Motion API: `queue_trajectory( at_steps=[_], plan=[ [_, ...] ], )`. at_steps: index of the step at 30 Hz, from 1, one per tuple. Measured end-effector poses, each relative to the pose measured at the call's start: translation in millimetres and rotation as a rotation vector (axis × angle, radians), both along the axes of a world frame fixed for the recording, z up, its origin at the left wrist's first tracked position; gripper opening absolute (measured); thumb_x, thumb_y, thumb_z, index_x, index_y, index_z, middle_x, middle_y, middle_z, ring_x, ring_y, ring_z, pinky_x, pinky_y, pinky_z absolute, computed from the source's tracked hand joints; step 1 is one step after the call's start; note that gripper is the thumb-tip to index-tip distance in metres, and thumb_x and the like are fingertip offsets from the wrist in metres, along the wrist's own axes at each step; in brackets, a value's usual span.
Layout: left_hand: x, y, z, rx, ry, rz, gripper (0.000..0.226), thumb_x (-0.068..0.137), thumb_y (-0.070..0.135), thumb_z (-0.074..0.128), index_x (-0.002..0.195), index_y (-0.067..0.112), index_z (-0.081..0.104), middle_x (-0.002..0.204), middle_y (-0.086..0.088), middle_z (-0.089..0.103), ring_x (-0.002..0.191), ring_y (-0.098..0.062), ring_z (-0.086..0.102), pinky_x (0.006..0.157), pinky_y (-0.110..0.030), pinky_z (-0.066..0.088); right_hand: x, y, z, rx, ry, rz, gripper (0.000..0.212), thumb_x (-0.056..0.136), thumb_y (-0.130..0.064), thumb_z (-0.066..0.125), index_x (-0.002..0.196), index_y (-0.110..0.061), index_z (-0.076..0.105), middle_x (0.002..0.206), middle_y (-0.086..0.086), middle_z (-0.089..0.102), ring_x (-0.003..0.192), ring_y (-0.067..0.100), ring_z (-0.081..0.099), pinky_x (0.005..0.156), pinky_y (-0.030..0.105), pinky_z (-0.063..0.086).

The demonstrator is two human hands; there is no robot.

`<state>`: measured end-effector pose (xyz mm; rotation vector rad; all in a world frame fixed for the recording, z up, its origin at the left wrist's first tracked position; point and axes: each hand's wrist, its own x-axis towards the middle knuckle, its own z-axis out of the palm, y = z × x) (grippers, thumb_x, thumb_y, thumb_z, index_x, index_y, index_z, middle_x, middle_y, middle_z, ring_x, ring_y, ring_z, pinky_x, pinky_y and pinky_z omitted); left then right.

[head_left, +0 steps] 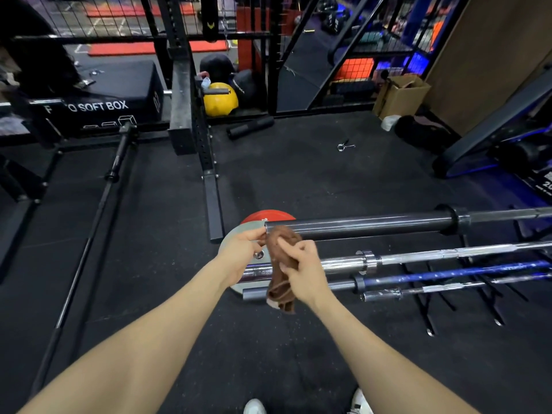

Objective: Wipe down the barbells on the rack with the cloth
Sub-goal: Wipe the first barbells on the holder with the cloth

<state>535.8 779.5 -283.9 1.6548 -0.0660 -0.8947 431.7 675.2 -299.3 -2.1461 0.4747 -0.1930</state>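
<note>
Two hands on one brown cloth [282, 265] at the rack's end: my right hand [301, 270] pinches it w/ curled fingers, cloth hanging down toward 6 o'clock; my left hand [243, 253] grips its top edge by the tip of the top black barbell [358, 228]. Chrome barbell [448, 252], blue barbell [448, 271] & a thinner bar [433, 288] lie stacked below, running off to 3 o'clock. Step, as I judge it: readying the cloth at the sleeve end. Next: wrap it round the black sleeve, stroke toward 3 o'clock.
</note>
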Motion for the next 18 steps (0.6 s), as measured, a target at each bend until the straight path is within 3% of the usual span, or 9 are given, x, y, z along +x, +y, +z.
queue_trajectory(
  at_steps=[2,4,7,10,13,15,18],
  plan=[
    [-2,-1,7,0.025,-0.072,0.04,0.049,0.091,-0.012,0.037,0.128,0.014,0.057,0.128,-0.002,0.055,0.117,-0.016,0.048,0.088,-0.023,0.037,-2,2,3,-0.014,-0.011,0.093,0.035,0.092,0.004,0.052,0.127,-0.001,0.056,0.106,0.004,0.037,0.092,0.016,0.049,0.082,0.009,0.037],
    [-4,-2,13,0.12,-0.269,0.136,0.035,0.095,0.001,0.042,0.114,0.02,0.064,0.115,0.002,0.06,0.108,-0.014,0.052,0.087,-0.022,0.038,-7,-4,8,0.037,-0.021,0.068,0.04,0.091,0.009,0.051,0.131,0.001,0.053,0.101,0.001,0.038,0.085,0.001,0.044,0.081,-0.002,0.032],
    [-18,-16,27,0.255,-0.459,0.207,0.015,0.092,0.027,0.053,0.089,0.018,0.064,0.089,0.003,0.063,0.084,-0.019,0.057,0.075,-0.028,0.045,-18,-22,17,0.033,-0.098,-0.041,0.049,0.086,0.01,0.056,0.131,-0.01,0.055,0.098,-0.006,0.04,0.093,0.007,0.045,0.086,-0.004,0.026],
    [-34,-51,35,0.142,-0.226,0.054,0.043,0.087,0.047,0.061,0.099,0.006,0.066,0.091,0.0,0.065,0.087,-0.018,0.06,0.086,-0.037,0.048,-27,-46,31,0.011,-0.196,-0.127,0.048,0.081,0.01,0.062,0.124,-0.011,0.059,0.108,0.001,0.047,0.098,0.009,0.049,0.088,-0.003,0.028],
    [-54,-89,43,-0.071,0.135,0.077,0.041,0.086,0.039,0.066,0.114,0.009,0.061,0.109,-0.006,0.067,0.102,-0.023,0.061,0.094,-0.039,0.046,-37,-70,43,-0.009,-0.231,-0.078,0.05,0.076,0.01,0.066,0.119,-0.014,0.058,0.112,0.0,0.051,0.102,0.006,0.049,0.09,0.001,0.032],
    [-60,-108,45,-0.114,0.14,0.144,0.032,0.09,0.021,0.063,0.117,0.005,0.057,0.113,-0.015,0.065,0.104,-0.029,0.061,0.091,-0.041,0.05,-45,-92,42,0.055,-0.192,-0.038,0.052,0.075,0.0,0.073,0.119,-0.02,0.054,0.117,-0.001,0.051,0.106,0.008,0.051,0.094,0.011,0.038],
    [-64,-134,49,-0.132,0.12,0.163,0.022,0.093,0.01,0.058,0.113,0.002,0.058,0.101,-0.015,0.065,0.09,-0.028,0.062,0.076,-0.038,0.052,-63,-130,46,0.401,-0.175,-0.095,0.053,0.078,-0.015,0.077,0.121,-0.029,0.048,0.124,-0.003,0.051,0.11,0.013,0.058,0.092,0.027,0.049]
  ],
)
